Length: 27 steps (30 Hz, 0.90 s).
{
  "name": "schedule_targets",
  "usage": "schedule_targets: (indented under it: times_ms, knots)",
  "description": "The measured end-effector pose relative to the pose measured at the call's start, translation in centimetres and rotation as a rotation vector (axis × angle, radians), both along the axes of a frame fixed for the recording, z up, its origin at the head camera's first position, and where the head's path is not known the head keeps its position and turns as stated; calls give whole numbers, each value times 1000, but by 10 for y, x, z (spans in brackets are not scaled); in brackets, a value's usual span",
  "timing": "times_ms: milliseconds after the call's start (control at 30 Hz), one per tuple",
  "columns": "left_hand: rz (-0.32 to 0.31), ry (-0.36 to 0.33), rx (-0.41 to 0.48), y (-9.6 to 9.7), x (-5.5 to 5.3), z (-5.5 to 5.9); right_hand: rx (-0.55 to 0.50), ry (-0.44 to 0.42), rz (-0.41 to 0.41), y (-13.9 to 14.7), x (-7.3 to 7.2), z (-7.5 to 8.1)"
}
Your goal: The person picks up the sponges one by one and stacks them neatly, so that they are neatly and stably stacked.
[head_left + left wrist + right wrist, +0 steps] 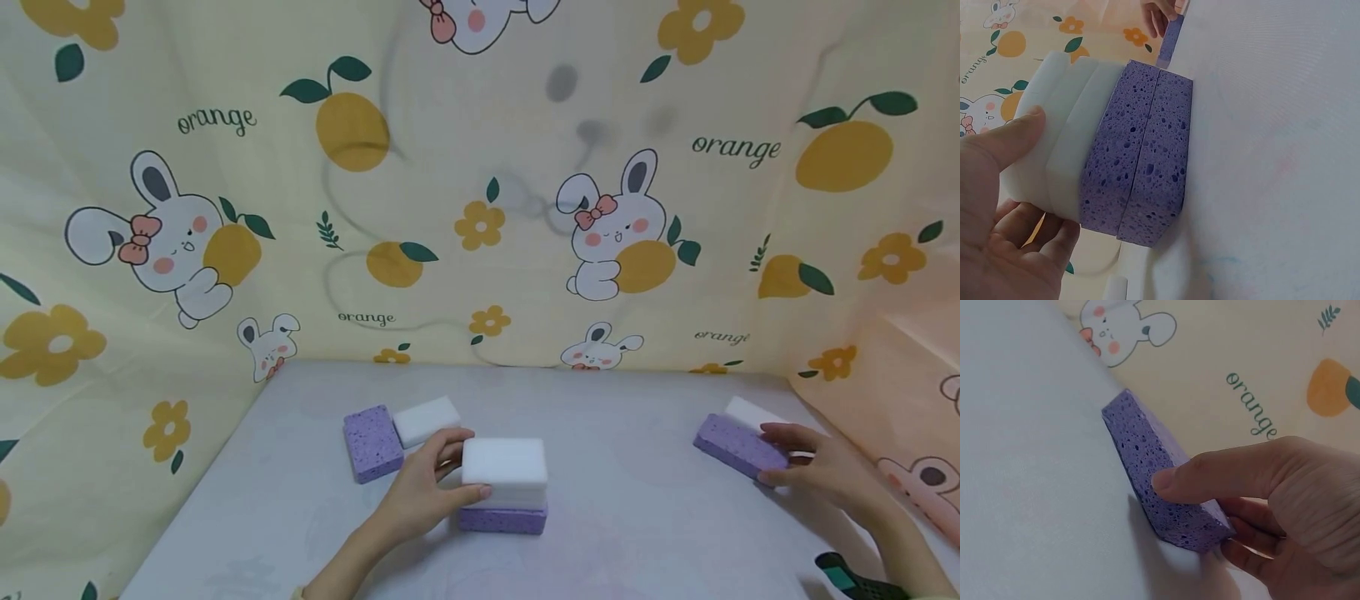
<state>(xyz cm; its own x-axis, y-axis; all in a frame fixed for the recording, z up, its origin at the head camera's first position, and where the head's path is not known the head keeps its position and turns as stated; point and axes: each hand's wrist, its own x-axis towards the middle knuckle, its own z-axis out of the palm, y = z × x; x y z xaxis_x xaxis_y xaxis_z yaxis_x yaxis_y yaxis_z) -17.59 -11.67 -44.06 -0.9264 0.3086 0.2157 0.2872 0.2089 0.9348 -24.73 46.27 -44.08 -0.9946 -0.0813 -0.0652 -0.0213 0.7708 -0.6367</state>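
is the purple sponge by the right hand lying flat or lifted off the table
Lying flat. The purple sponge rests broad face down on the table; the right hand grips its near end with thumb and fingers.

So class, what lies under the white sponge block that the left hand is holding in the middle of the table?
Under the top white block sits another white layer, then two purple sponges on the table. The left hand covers the stack's left end, so that end cannot be seen.
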Motion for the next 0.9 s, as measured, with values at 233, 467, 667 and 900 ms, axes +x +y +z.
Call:
schedule_targets:
  times_ms: [233, 467, 667, 900]
  knots:
    - [-4, -7, -1, 1, -1, 0, 21, -23, 5, 0, 3, -1]
    - [-5, 9, 1, 1, 0, -1, 13, -8, 4, 0, 1, -2]
    - [-7, 5, 8, 1, 0, -2, 9, 3, 20, -4, 1, 0]
    - [-3, -3, 10, 1, 0, -2, 31, 49, 17, -13, 1, 2]
